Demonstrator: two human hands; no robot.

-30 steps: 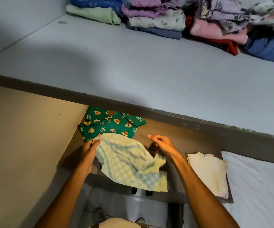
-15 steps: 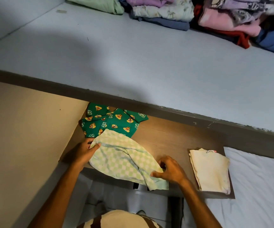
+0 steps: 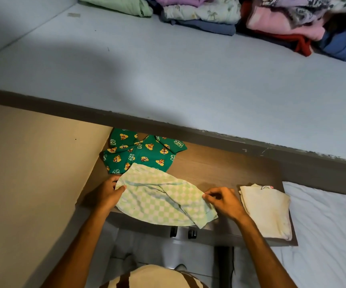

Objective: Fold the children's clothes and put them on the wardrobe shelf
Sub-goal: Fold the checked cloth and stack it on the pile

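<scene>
A light green checked garment lies spread on the brown lower shelf. My left hand grips its left edge, thumb on top of the cloth. My right hand pinches its right edge. Behind it lies a dark green garment printed with cartoon chipmunks, partly covered by the checked one. A folded cream garment rests at the shelf's right end.
A wide pale upper shelf overhangs the back of the lower one, with stacks of folded clothes along its rear. A beige side panel stands at left. White bedding lies at right.
My right hand moved from the garment's lower corner up and right to its right edge, stretching the checked cloth flatter and wider. My left hand kept its hold.
</scene>
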